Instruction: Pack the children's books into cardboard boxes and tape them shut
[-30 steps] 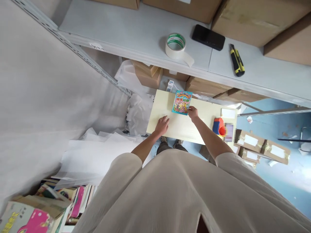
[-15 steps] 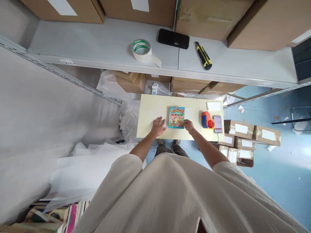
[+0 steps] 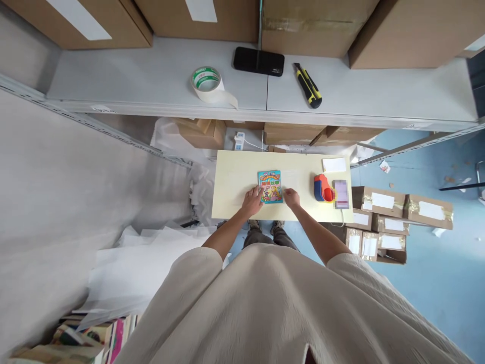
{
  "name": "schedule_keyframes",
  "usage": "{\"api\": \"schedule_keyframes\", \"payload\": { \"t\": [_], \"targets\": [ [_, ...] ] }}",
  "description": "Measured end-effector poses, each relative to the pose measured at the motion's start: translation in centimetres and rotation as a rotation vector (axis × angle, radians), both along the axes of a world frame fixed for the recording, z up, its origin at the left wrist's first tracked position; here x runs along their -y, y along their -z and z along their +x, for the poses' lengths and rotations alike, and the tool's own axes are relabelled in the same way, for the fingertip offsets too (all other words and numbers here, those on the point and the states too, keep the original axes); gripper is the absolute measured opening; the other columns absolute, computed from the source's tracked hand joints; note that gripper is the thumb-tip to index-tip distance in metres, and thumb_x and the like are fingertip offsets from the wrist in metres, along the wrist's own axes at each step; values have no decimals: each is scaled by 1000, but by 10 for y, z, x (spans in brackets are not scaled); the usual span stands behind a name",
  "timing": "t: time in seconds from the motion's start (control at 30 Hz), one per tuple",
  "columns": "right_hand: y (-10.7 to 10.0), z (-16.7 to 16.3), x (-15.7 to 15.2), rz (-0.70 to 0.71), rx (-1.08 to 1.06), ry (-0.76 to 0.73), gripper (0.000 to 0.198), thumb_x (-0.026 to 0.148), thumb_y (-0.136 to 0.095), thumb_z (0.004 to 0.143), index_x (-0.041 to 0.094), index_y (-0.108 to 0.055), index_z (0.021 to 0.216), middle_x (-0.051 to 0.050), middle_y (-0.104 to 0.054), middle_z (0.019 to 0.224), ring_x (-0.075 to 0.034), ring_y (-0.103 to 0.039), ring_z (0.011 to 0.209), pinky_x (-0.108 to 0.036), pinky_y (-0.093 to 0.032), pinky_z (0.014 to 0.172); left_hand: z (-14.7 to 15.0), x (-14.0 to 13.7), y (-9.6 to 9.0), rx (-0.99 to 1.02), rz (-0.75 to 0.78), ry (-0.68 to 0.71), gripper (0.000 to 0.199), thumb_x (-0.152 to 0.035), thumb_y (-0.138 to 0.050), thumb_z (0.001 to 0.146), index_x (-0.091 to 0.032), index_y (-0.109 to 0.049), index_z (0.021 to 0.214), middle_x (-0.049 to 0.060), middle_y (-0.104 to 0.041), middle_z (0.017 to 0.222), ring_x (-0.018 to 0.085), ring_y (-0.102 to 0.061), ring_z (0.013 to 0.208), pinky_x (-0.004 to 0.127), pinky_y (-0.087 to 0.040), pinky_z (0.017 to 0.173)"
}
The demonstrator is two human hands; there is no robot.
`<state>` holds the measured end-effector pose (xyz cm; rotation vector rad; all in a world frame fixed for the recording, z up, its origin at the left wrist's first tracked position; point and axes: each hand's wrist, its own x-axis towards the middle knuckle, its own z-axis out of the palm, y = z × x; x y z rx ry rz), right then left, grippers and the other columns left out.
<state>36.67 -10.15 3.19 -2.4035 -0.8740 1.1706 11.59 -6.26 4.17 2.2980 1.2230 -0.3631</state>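
Note:
A small children's book with a blue border and a colourful cartoon cover lies face up on the pale yellow table. My left hand is at its left edge, fingers bent over the border and gripping it. Just off the right edge is my right hand, its fingers pinched together low over the tabletop; whatever they hold is hidden. A faint pale sheet shows on the table to the right of the book.
Right of my hands stand a red and blue tape dispenser, a phone and a white paper stack. The shelf above bears a tape roll, a black case and a utility knife. Cartons are piled at right.
My left hand has gone from lying flat on the table to the book's left edge. The book now sits slightly further left in view, with a small gap between it and my right hand.

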Motion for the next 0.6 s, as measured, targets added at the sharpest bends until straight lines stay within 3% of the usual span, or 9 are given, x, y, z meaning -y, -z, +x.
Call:
{"api": "schedule_keyframes", "payload": {
  "t": [0.17, 0.33, 0.47, 0.6],
  "targets": [
    [3, 26, 5, -43, 117, 129, 62, 28, -71, 85, 17, -68, 146, -20, -75, 136, -34, -74, 126, -42, -58, 110, 12, -4, 4, -47, -15, 24, 100, -35, -72, 99, -26, -26, 188, 15, -19, 196, 41, -34, 174, 56, -38, 135],
    [7, 39, 7, -139, 167, 156, 51, 32, -80, 83, 21, -69, 132, -22, -67, 140, -38, -69, 130, -47, -57, 113, 12, -9, 7, -79, -54, 44, 101, -36, -70, 101, -24, -21, 189, 16, -17, 196, 42, -33, 175, 56, -38, 136],
    [6, 38, 5, -176, 117, 215, 44, 29, -80, 81, 26, -64, 122, -15, -72, 124, -34, -71, 116, -47, -55, 106, 11, -9, 7, -78, -31, 55, 102, -39, -68, 101, -19, -20, 189, 18, -18, 196, 44, -29, 176, 60, -25, 142],
    [1, 36, 3, -98, 47, 298, 45, 21, -73, 76, 28, -61, 119, -4, -73, 102, -27, -71, 93, -42, -55, 95, 9, -7, 7, -79, -15, 55, 102, -38, -66, 100, -18, -20, 189, 19, -19, 195, 47, -26, 177, 64, -16, 143]
  ]
}}
